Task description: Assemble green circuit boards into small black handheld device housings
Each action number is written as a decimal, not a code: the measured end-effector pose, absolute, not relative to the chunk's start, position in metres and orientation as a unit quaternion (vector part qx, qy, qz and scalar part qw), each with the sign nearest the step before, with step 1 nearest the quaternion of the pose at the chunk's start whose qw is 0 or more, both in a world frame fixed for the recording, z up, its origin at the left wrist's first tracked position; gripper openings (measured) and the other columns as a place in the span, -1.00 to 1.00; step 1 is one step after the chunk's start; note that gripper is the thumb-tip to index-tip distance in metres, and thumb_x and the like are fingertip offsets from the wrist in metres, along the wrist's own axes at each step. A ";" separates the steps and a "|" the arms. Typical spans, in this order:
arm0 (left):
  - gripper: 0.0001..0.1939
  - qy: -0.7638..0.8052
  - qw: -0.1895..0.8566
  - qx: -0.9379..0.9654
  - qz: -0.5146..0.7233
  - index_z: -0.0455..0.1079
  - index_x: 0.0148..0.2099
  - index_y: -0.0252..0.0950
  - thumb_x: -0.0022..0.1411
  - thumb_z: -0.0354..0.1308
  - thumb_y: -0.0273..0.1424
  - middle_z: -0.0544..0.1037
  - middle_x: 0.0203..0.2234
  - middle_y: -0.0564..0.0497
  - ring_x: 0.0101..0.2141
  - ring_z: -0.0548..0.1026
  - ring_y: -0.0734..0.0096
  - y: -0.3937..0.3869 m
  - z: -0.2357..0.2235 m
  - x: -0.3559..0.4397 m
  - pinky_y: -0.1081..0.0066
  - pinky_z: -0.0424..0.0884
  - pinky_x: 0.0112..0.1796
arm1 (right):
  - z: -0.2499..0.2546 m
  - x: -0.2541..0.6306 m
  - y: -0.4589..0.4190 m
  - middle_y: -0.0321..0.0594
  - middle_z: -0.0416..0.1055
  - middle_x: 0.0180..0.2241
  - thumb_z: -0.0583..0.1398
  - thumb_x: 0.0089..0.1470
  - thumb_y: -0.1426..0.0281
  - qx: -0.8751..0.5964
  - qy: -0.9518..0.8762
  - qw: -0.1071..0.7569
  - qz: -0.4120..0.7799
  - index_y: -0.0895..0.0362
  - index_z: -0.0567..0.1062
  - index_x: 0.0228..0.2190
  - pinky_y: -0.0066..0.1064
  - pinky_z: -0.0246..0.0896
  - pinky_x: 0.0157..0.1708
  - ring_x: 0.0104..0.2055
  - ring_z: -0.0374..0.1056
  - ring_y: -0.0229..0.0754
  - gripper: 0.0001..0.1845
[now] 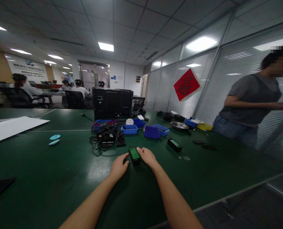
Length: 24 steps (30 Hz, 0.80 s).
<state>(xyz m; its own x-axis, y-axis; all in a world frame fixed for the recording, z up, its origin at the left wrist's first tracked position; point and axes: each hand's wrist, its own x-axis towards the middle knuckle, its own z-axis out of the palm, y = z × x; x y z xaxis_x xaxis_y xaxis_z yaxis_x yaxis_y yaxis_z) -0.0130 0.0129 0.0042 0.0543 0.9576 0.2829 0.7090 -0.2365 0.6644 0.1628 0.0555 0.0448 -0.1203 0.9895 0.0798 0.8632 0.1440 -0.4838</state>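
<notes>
The green worktop [67, 178] carries a large black case [114, 103] toward the back. Nearer, the person's left hand [118, 167] and right hand [148, 156], loosely curled, flank 1 small black box [136, 162] with a green board [134, 153] in its top; whether the 2 hands grip it cannot be told.

A wide, dark-green desk [70, 181] is lit by white rectangular ceiling lights [105, 46] and flanked by glass partitions with horizontal blinds [241, 66].
</notes>
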 end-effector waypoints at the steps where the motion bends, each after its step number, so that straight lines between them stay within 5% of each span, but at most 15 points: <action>1: -0.55 0.590 0.177 0.710 0.342 0.26 0.06 -0.23 0.07 0.02 -0.44 0.43 -0.06 0.00 -0.05 0.35 0.35 0.013 0.005 -0.013 0.37 0.20 -0.02 | 0.045 0.161 0.056 -0.15 0.42 -0.43 -0.16 0.09 0.03 -0.638 -0.730 0.188 0.157 0.14 0.40 -0.48 -0.47 -0.04 -0.50 -0.38 0.31 -0.19 -0.45; 5: -0.53 0.564 0.174 0.745 0.312 0.27 0.06 -0.20 0.05 0.02 -0.45 0.40 -0.01 0.05 0.00 0.31 0.35 0.012 0.006 -0.013 0.39 0.17 0.02 | 0.038 0.152 0.055 -0.10 0.42 -0.42 -0.06 0.09 0.23 -0.620 -0.754 0.175 0.130 0.16 0.39 -0.54 -0.45 -0.02 -0.45 -0.36 0.31 -0.18 -0.62; 10: -0.48 0.559 0.170 0.754 0.300 0.22 0.10 -0.24 0.03 0.03 -0.44 0.37 0.02 0.02 0.02 0.29 0.32 0.011 0.007 -0.013 0.38 0.15 0.04 | 0.027 0.143 0.055 -0.23 0.37 -0.48 0.08 -0.05 0.28 -0.603 -0.733 0.265 0.173 0.15 0.31 -0.43 -0.48 0.01 -0.46 -0.44 0.26 -0.25 -0.82; 19: -0.42 0.558 0.175 0.763 0.274 0.15 0.14 -0.24 0.03 0.05 -0.39 0.33 0.05 0.01 0.05 0.25 0.31 0.007 0.011 -0.012 0.37 0.12 0.05 | 0.022 0.135 0.052 -0.28 0.35 -0.46 0.12 -0.17 0.44 -0.582 -0.698 0.362 0.206 0.12 0.29 -0.47 -0.46 0.12 -0.34 -0.37 0.28 -0.24 -0.90; 24: -0.39 0.558 0.161 0.769 0.267 0.10 0.16 -0.30 0.02 0.05 -0.36 0.31 0.06 -0.05 0.04 0.24 0.28 0.008 0.010 -0.012 0.34 0.12 0.04 | 0.024 0.128 0.044 -0.19 0.41 -0.29 0.11 -0.14 0.46 -0.572 -0.690 0.390 0.211 0.12 0.27 -0.22 -0.42 0.16 -0.25 -0.25 0.33 -0.20 -0.66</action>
<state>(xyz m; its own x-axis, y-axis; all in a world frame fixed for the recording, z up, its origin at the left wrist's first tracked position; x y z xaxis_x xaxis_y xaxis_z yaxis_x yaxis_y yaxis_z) -0.0117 0.0076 0.0096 0.2348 0.9442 0.2311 0.7723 -0.3255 0.5455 0.1279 0.0444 0.0238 -0.0410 0.9543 0.2961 0.6244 0.2558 -0.7380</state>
